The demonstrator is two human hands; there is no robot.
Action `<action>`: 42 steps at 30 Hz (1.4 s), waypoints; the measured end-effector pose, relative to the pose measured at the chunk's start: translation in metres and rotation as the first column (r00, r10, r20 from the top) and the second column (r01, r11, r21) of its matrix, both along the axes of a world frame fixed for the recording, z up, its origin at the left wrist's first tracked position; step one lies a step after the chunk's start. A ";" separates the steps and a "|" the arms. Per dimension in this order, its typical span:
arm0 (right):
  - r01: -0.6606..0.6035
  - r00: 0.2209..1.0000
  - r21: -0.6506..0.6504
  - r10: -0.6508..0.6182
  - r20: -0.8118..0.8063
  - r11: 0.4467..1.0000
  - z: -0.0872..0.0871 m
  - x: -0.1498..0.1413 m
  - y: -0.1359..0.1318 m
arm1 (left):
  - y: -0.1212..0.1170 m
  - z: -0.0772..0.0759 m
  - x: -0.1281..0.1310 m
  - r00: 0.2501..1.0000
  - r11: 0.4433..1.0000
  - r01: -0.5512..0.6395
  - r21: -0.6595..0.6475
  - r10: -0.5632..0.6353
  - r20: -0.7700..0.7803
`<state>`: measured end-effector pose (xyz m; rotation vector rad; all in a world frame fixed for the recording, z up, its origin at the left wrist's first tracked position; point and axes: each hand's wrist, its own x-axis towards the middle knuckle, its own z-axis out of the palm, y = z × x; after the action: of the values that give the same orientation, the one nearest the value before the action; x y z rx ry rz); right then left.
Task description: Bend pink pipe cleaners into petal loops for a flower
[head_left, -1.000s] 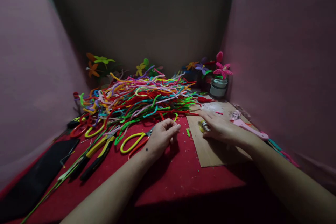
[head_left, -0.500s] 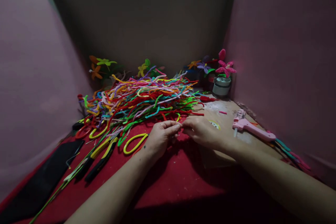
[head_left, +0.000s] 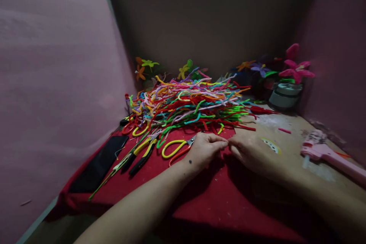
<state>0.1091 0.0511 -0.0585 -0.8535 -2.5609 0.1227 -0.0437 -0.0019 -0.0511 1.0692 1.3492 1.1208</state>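
Note:
My left hand (head_left: 204, 148) is closed in a pinch over the red cloth (head_left: 200, 198), its fingertips meeting those of my right hand. My right hand (head_left: 248, 150) is closed as well, thumb and fingers pressed together. Whatever they pinch is too small or too hidden to make out. Just beyond the fingertips lies a short green-yellow pipe cleaner end (head_left: 221, 129). A large heap of colourful pipe cleaners (head_left: 191, 103) spreads behind both hands. Beside my left wrist rest scissors (head_left: 173, 148) with yellow and red handles.
Pliers (head_left: 143, 152) and a black phone-like slab (head_left: 97, 164) lie on the left. To the right are a pink glue gun (head_left: 328, 154), a yellow-rimmed roll (head_left: 271, 145) and a grey pot (head_left: 285, 95) holding a pink flower (head_left: 297, 69). More pipe-cleaner flowers (head_left: 183, 70) stand along the back wall.
The view has turned left, so everything appears further right, and more of the left wall and table edge shows. Both hands keep their fingertips together in much the same pinch.

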 end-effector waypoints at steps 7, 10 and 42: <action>-0.040 0.999 0.383 0.051 -0.016 0.923 -0.010 0.004 -0.006 | -0.003 0.003 0.002 0.998 0.992 0.069 -0.101 -0.070 -0.006; 0.018 0.999 0.416 0.004 -0.054 0.909 -0.008 0.006 -0.008 | -0.004 0.003 0.004 0.995 0.989 0.097 -0.116 -0.100 -0.027; 0.057 0.928 0.224 0.031 -0.372 0.973 -0.017 0.002 -0.005 | 0.007 0.043 -0.028 0.968 0.933 -0.172 0.315 0.220 -0.122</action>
<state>0.1113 0.0464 -0.0756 -0.6823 -2.1592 -0.0182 -0.0720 0.0049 -0.0083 1.2852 1.4631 1.4532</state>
